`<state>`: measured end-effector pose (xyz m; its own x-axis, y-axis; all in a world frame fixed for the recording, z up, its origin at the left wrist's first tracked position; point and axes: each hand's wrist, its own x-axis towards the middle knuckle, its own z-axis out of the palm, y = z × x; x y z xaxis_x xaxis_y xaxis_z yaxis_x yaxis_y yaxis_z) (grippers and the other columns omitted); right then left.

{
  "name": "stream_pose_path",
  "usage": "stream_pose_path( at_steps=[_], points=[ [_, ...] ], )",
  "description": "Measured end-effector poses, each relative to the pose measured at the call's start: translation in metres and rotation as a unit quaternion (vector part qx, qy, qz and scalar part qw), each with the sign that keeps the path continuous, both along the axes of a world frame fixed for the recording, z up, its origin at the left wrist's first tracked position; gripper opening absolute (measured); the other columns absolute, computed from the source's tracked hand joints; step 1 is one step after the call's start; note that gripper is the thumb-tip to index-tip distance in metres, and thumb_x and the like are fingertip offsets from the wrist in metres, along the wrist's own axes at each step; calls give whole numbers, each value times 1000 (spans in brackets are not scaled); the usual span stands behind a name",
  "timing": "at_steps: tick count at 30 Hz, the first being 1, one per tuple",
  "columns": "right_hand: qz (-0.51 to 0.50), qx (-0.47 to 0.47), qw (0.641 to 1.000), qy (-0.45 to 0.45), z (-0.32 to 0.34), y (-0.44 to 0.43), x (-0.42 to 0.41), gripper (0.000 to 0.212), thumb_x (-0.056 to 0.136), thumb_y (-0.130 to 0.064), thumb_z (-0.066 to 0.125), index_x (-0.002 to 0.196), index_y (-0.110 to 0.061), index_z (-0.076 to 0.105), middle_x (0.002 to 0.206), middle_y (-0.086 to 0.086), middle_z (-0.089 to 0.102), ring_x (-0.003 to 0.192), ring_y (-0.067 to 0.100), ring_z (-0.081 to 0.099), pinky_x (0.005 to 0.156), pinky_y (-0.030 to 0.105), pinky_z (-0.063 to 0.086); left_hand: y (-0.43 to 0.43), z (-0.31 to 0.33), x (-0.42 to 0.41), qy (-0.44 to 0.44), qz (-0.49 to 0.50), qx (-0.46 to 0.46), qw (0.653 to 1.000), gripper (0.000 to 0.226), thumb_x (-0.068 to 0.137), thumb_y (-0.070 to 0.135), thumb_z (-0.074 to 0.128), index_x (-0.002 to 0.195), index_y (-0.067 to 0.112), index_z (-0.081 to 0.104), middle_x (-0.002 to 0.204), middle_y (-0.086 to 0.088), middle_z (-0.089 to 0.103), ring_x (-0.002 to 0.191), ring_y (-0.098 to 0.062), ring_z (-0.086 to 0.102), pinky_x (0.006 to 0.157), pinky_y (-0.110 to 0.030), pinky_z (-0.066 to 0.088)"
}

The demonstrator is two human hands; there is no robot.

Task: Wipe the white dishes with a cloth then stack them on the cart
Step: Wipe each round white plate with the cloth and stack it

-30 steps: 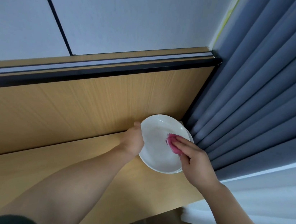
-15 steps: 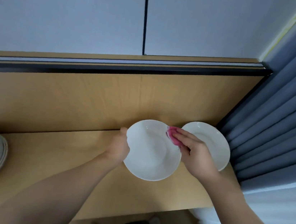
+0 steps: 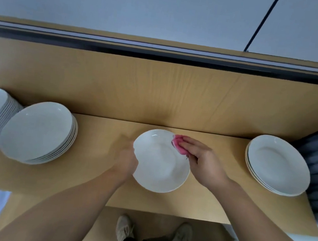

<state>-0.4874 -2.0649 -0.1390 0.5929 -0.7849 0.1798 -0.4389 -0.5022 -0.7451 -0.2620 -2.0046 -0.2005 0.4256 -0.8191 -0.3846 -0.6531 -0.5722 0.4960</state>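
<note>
We've got a long wooden bench (image 3: 89,182) with two tall stacks of white plates at its left end (image 3: 37,132) and a shorter stack (image 3: 277,166) at the right end. One white plate (image 3: 160,165) is over the middle, well apart from both. Our left hand (image 3: 126,162) grips its left rim, though it's too blurry to tell how the fingers lie. Our right hand (image 3: 203,160) has its fingers straight and pressed together on a pink cloth (image 3: 178,144) at the far right rim.
</note>
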Motion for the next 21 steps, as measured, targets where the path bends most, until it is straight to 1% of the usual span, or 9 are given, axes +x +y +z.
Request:
stream_pose_path(
  at_steps=[2,4,6,9,11,13,17,18,21],
  points=[
    [7,-7,1000,13,-5,0,10,45,90,12,55,122,-17,68,131,-14,58,125,-7,47,106,12,35,4,-3,9,3,6,-2,1000,35,91,-2,41,124,8,47,75,8,45,63,-7,42,50,-20,30],
    [11,-9,1000,23,-9,0,19,46,91,11,55,123,-18,68,134,-11,59,127,-1,49,108,18,37,7,-5,14,7,6,-1,1000,34,91,-1,41,123,8,46,76,8,44,64,-9,43,52,-21,30],
    [18,-9,1000,19,-11,1,26,47,89,14,54,122,-17,68,133,-10,60,126,-1,50,107,16,36,8,-7,18,11,10,3,1000,33,92,0,41,124,8,46,82,5,47,71,-14,46,59,-24,35],
    [18,-1,1000,18,-14,2,33,49,88,16,52,121,-17,68,131,-13,58,126,-4,49,106,15,37,9,-11,22,18,18,4,1000,32,95,4,39,126,8,47,98,-4,59,81,-19,50,69,-27,38],
    [16,13,1000,16,-17,1,37,49,89,14,51,122,-18,68,130,-19,55,125,-9,47,104,17,41,9,-13,25,8,2,14,1000,33,98,10,39,130,9,45,108,-8,62,88,-23,56,72,-28,39],
    [18,24,999,18,-22,-1,40,50,89,15,49,121,-19,68,128,-29,51,124,-14,44,102,18,43,11,-15,29,-13,-34,24,999,37,100,19,39,137,11,39,116,-9,61,100,-26,58,76,-30,39],
    [11,44,998,49,-40,-9,53,54,88,15,45,121,-22,68,126,-39,45,122,-18,40,102,23,44,19,-13,42,-59,-117,55,990,61,99,37,40,151,17,15,130,-5,54,110,-27,56,85,-33,43],
    [7,45,997,56,-45,-12,57,55,89,14,45,122,-23,67,126,-39,45,123,-16,41,102,23,44,23,-13,46,-62,-143,64,986,65,98,40,41,152,18,12,134,-5,51,115,-26,53,89,-34,43],
    [1,54,996,77,-60,-19,75,53,90,10,44,129,-21,62,132,-26,49,127,5,49,104,22,40,36,-10,55,-46,-212,73,973,78,93,52,47,153,23,7,155,0,28,137,-22,33,107,-36,33]
  ],
)
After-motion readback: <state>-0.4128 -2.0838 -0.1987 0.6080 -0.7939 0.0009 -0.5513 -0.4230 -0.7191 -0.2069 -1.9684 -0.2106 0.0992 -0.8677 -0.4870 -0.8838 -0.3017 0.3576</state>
